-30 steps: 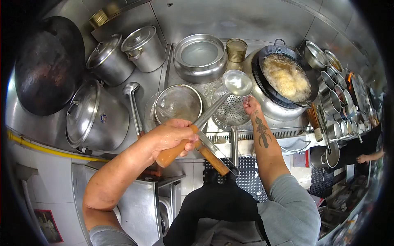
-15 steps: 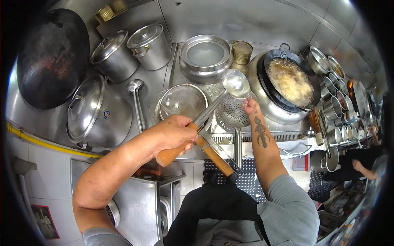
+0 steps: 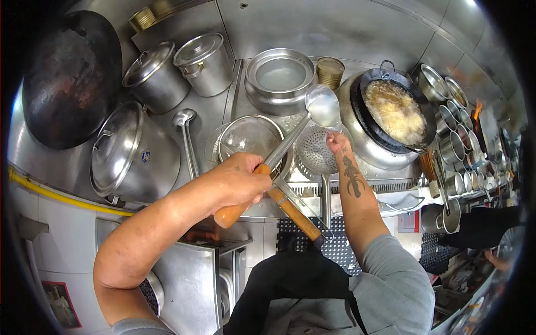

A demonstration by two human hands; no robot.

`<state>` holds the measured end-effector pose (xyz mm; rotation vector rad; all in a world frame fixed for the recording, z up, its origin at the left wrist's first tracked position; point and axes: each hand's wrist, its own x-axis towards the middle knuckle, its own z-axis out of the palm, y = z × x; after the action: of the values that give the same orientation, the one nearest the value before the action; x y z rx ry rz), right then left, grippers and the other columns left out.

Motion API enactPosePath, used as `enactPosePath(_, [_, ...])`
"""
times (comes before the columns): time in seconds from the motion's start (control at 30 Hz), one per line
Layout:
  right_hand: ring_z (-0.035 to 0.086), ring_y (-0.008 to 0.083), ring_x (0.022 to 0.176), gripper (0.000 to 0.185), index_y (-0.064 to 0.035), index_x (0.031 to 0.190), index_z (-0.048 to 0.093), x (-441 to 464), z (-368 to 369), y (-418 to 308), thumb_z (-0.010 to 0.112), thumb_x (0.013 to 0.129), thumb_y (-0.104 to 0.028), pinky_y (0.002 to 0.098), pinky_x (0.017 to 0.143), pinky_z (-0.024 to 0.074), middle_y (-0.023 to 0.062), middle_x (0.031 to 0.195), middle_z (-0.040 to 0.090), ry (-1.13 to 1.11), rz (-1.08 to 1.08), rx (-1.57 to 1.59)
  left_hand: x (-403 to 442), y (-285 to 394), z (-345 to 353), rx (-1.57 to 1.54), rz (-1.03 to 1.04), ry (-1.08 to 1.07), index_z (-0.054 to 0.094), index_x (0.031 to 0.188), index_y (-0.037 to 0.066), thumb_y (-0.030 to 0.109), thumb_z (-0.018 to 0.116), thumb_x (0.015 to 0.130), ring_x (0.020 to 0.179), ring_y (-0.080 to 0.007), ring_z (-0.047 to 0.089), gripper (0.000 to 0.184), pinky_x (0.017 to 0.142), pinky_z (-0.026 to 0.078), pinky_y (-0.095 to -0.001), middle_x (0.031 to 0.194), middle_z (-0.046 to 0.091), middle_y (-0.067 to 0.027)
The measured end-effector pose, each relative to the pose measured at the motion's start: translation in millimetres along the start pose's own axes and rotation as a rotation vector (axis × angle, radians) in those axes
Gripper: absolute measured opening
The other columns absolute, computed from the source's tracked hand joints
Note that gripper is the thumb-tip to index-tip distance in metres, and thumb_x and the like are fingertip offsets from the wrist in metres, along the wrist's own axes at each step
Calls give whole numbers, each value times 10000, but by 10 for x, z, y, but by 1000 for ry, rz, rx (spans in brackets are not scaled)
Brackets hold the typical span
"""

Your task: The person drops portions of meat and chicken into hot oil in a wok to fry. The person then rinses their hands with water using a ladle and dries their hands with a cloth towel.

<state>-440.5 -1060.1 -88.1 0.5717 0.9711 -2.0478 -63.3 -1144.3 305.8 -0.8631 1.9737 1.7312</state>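
Wrapped round the wooden handle of a steel ladle (image 3: pixel 325 111), my left hand (image 3: pixel 245 181) is closed. The ladle slants up and right, its bowl above a perforated skimmer (image 3: pixel 315 149); something pale shows in the bowl. My right hand (image 3: pixel 336 142) has its fingers closed just below the bowl, over the skimmer's right side; what they hold, if anything, is hidden. Under my left hand lies a round wire-mesh strainer (image 3: pixel 251 129), and a wooden handle (image 3: pixel 296 215) reaches over the counter edge. To the right a black wok (image 3: pixel 429 124) holds bubbling oil with pale, foamy food.
Behind the strainer stand a steel pot of cloudy liquid (image 3: pixel 310 89) and a tin can (image 3: pixel 330 72). Several lidded pots (image 3: pixel 153 156) and a second ladle (image 3: pixel 188 139) are on the left. Small metal containers (image 3: pixel 451 146) line the right, where another person's arm (image 3: pixel 497 261) shows.
The ladle's bowl has tipped and shifted slightly right, and the pale content shows differently. My right hand has moved slightly left and down. At far right, the other person's hand has dropped.
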Motion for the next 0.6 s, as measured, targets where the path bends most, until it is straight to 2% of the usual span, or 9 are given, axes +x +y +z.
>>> enactPosePath(0.13, [419, 119, 452, 118, -109, 817, 556, -406, 173, -11, 495, 885, -184, 236, 369, 300, 5, 633, 540, 124, -152, 89, 7, 1, 33, 198, 102, 79, 542, 862, -2, 79, 529, 758, 503, -95, 473, 132, 458, 375, -264, 601, 509, -28])
enactPosePath(0.23, [390, 101, 421, 107, -113, 839, 558, 72, -34, -92, 508, 884, -197, 232, 340, 263, 3, 625, 543, -241, -65, -197, 67, -18, 56, 224, 146, 103, 539, 860, 9, 62, 521, 756, 494, -81, 451, 119, 458, 358, -259, 581, 484, -6])
enactPosePath(0.33, [412, 139, 455, 107, -108, 794, 554, -251, 168, -111, 496, 865, -164, 283, 377, 283, 25, 586, 485, -112, -66, -305, 216, -20, 3, 266, 186, 132, 544, 856, 8, 71, 531, 741, 504, -87, 461, 132, 470, 360, -259, 594, 486, -11])
enactPosePath(0.4, [401, 116, 385, 98, -92, 790, 553, -638, 189, -102, 559, 830, -180, 269, 328, 321, 25, 553, 502, 14, -247, -662, 437, -36, -97, 332, 211, 155, 546, 854, 8, 77, 537, 739, 511, -90, 469, 135, 477, 364, -256, 601, 486, -15])
enactPosePath(0.43, [401, 116, 385, 98, -92, 790, 553, -676, 140, -81, 559, 830, -180, 269, 328, 321, 25, 553, 502, 15, -253, -659, 639, -90, -168, 408, 251, 210, 552, 875, -16, 87, 545, 732, 582, -188, 534, 176, 539, 413, -306, 650, 541, -92])
enactPosePath(0.47, [440, 128, 404, 112, -77, 757, 545, -618, 43, -54, 566, 809, -173, 282, 335, 344, 36, 559, 508, 78, -508, -884, 818, -114, -231, 484, 292, 263, 558, 896, -39, 96, 554, 724, 652, -286, 599, 219, 601, 463, -357, 698, 596, -169])
enactPosePath(0.5, [478, 141, 422, 128, -62, 724, 536, -488, -68, -28, 572, 788, -166, 295, 343, 368, 47, 564, 515, 144, -766, -1106, 950, -94, -287, 487, 298, 262, 558, 896, -39, 96, 554, 724, 652, -286, 599, 219, 601, 463, -357, 698, 596, -169])
enactPosePath(0.57, [517, 165, 446, 149, -34, 666, 537, -296, -215, 30, 577, 749, -152, 325, 342, 365, 74, 592, 545, 224, -852, -1173, 1192, -22, -408, 667, 395, 429, 569, 925, -51, 72, 533, 741, 818, -385, 617, 225, 711, 486, -403, 844, 621, -248])
enactPosePath(0.6, [562, 224, 511, 134, -23, 668, 565, -572, -125, 55, 585, 744, -131, 351, 461, 422, 128, 630, 569, 204, -835, -1152, 1332, 6, -459, 669, 404, 426, 569, 925, -51, 72, 533, 741, 818, -385, 617, 225, 711, 486, -403, 844, 621, -248])
